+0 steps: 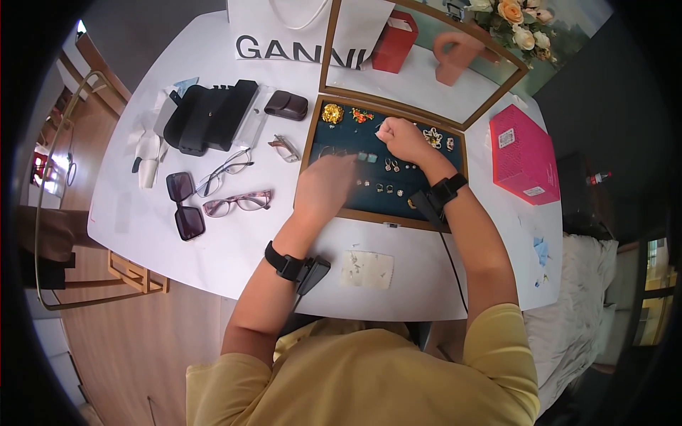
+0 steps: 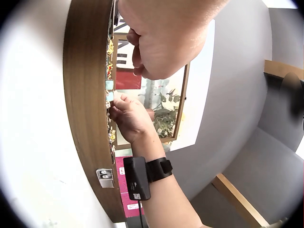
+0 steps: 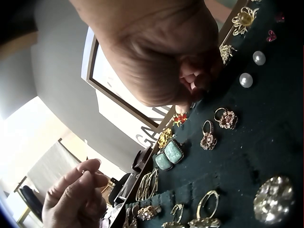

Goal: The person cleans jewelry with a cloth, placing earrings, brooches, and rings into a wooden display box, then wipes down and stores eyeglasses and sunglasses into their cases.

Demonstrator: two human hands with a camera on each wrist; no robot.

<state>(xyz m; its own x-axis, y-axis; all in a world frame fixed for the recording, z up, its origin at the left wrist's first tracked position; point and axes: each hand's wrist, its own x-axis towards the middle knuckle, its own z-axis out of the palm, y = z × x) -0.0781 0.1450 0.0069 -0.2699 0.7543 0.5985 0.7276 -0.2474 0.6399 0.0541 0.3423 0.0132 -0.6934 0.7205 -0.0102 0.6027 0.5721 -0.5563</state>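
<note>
A wooden jewelry box (image 1: 462,160) with a dark padded bed lies with its glass lid raised. My right hand (image 1: 408,140) reaches into its back middle, fingers curled down near the bed beside a red-and-gold brooch (image 3: 180,118). Its fingertips are hidden, so I cannot tell whether they pinch anything. Blurred in the head view, my left hand (image 1: 327,186) hovers over the box's left front; its thumb and forefinger (image 3: 78,180) pinch a tiny bright piece. Two turquoise square earrings (image 3: 173,151), pearl studs (image 3: 259,58) and several rings or hoop earrings (image 3: 208,135) sit in the bed.
Left of the box lie sunglasses (image 1: 190,213), patterned eyeglasses (image 1: 238,204), a brown case (image 1: 286,105) and black cases (image 1: 213,117). A pink box (image 1: 522,156) stands right. A cloth with small bits (image 1: 367,270) lies in front; a white paper bag (image 1: 284,35) stands behind.
</note>
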